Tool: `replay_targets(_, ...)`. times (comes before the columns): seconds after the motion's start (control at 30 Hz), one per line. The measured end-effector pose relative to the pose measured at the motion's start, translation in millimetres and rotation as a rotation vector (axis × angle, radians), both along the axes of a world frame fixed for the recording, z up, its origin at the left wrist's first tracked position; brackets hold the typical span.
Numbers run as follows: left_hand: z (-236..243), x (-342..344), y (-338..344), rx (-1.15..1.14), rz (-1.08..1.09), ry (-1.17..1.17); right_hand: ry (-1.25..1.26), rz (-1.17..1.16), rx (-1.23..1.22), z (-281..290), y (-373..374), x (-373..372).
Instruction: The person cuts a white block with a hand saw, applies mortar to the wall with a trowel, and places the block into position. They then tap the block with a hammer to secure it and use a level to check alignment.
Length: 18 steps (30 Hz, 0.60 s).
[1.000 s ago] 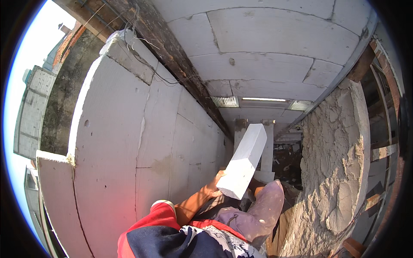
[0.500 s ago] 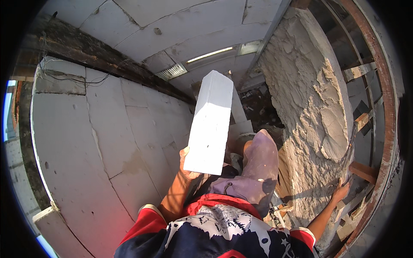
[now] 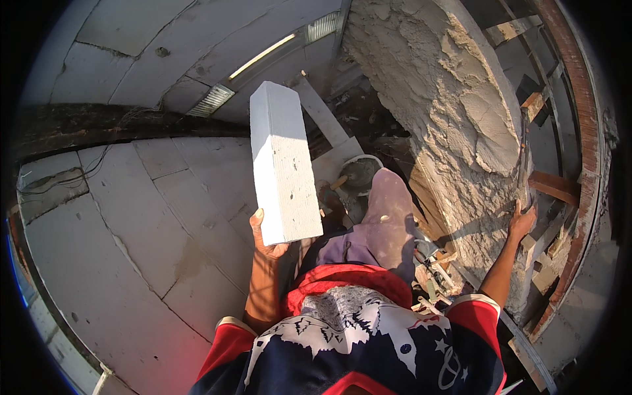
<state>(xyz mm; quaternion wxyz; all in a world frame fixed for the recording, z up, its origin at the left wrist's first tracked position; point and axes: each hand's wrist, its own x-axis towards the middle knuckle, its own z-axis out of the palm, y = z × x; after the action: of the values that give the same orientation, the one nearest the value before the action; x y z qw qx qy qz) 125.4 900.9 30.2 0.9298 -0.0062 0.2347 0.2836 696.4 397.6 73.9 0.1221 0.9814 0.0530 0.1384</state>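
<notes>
A long pale aerated-concrete block [image 3: 286, 171] is held upright and slightly tilted in my left hand [image 3: 266, 238], whose thumb lies along its left side near the bottom. My right hand [image 3: 522, 220] is closed on the narrow strip [image 3: 523, 181] at the edge of a wall thickly covered in rough mortar [image 3: 447, 99]. My bent leg in dusty purple trousers is below the block, with a bucket [image 3: 361, 172] of grey stuff and a wooden handle just beyond the knee.
White block walls [image 3: 118, 224] rise on the left and ahead, with a dark beam [image 3: 66, 125] and slotted vents [image 3: 210, 100]. Planks [image 3: 322, 115] lie below over a dark cluttered drop. Timber framing [image 3: 553, 187] runs along the right, with scrap and tools [image 3: 434, 270] beside my leg.
The view has swung right. The block has been lifted more upright in my left hand. My right hand, out of sight a second ago, now grips the wall's edge.
</notes>
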Motion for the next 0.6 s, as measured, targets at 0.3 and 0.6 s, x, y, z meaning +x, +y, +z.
replay_targets(0.3, -23, 3, 1, 0.079, -0.132, 0.249, -0.227, 0.114, 0.346, 13, 56, -104)
replay_targets(0.6, -41, -17, -39, -0.107, -0.083, 0.172, 0.882, 0.312, 0.659, -227, 195, -251)
